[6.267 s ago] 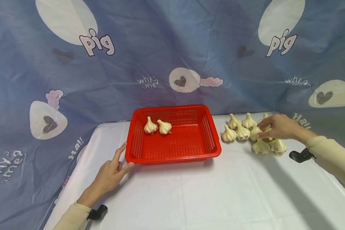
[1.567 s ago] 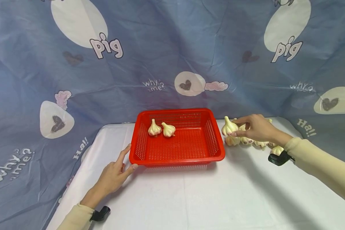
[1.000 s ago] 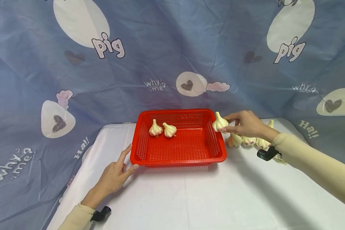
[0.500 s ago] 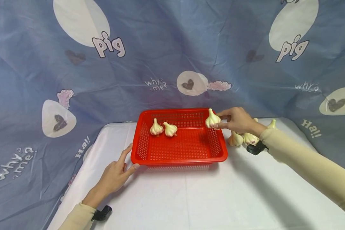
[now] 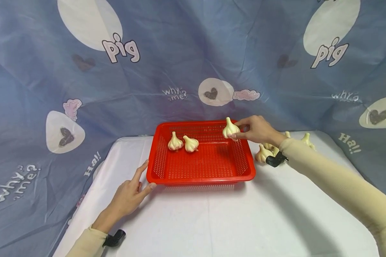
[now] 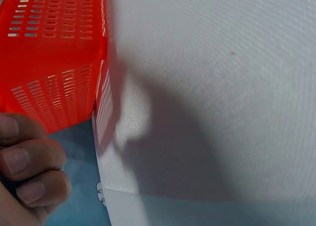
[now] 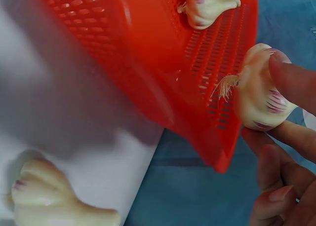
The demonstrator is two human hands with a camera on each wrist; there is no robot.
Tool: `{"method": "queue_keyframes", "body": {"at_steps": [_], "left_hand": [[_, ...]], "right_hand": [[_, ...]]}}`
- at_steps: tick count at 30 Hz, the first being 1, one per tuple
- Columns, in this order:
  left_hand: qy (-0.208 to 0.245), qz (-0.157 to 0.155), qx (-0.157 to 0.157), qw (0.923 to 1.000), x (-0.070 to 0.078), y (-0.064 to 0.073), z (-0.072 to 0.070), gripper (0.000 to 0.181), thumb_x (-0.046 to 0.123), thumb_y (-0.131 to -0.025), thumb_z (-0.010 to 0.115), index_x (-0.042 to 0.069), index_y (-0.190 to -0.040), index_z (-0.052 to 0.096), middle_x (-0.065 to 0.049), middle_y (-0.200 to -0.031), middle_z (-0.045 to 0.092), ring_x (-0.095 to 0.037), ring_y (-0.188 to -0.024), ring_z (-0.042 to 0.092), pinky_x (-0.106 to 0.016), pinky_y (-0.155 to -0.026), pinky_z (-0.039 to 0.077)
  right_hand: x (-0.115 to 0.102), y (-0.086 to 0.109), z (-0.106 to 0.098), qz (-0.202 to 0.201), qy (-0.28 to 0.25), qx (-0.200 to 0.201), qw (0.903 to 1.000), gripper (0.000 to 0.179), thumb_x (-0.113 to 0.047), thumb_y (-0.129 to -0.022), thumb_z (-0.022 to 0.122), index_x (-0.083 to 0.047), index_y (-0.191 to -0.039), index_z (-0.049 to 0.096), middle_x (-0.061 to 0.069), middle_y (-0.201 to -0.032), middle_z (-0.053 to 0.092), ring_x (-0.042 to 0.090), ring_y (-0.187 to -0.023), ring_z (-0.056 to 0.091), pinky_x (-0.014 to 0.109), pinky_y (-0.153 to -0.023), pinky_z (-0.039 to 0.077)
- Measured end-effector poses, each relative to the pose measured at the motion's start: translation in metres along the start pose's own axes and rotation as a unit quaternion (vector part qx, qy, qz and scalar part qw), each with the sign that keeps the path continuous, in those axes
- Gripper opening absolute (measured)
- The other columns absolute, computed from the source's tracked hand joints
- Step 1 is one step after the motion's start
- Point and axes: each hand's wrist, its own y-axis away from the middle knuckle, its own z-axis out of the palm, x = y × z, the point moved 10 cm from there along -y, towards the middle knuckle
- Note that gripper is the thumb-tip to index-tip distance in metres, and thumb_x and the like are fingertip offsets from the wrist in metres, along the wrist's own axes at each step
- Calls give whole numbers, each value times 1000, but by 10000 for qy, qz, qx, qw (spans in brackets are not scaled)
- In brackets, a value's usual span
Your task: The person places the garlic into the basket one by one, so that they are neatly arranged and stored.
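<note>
My right hand [image 5: 256, 130] pinches a garlic bulb [image 5: 229, 129] between thumb and fingers, stem up, over the back right part of the red plastic basket [image 5: 201, 180]. The right wrist view shows the held garlic bulb [image 7: 264, 90] from its root side, with purple streaks and a tuft of roots. Two more bulbs lie in the back left of the basket, one garlic bulb [image 5: 175, 142] beside the other garlic bulb [image 5: 191, 144]. At the basket's front left corner my left hand [image 5: 126, 196] touches the rim with index finger and thumb spread; its other fingers curl in the left wrist view.
Several garlic bulbs [image 5: 263, 154] stand on the white cloth-covered table [image 5: 193, 221] right of the basket, partly hidden behind the right forearm. A blue printed curtain [image 5: 167, 53] hangs behind the table. Each wrist carries a small black camera [image 5: 115, 238].
The right hand has picked a garlic bulb from the group on the right and carried it left, past the basket's right rim. My left hand keeps its place at the corner.
</note>
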Motion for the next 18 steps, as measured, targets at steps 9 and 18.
{"method": "queue_keyframes", "body": {"at_steps": [9,18], "left_hand": [[-9,25,-3,10000,0,0,0,82,43,-99,73,27,-167,31,15,-56,36,0,-48,29,-24,-48,29],[-31,57,55,10000,-1,-1,-1,83,43,-99,74,28,-167,30,15,-56,36,0,-48,29,-24,-48,29]], "right_hand": [[2,-13,11,308,124,-133,9994,49,-42,-85,90,-16,-126,80,-1,-91,76,21,-79,56,35,-65,39],[-7,-29,17,158,155,-134,9997,44,-41,-85,90,-19,-122,82,0,-106,81,22,-87,60,38,-72,44]]}}
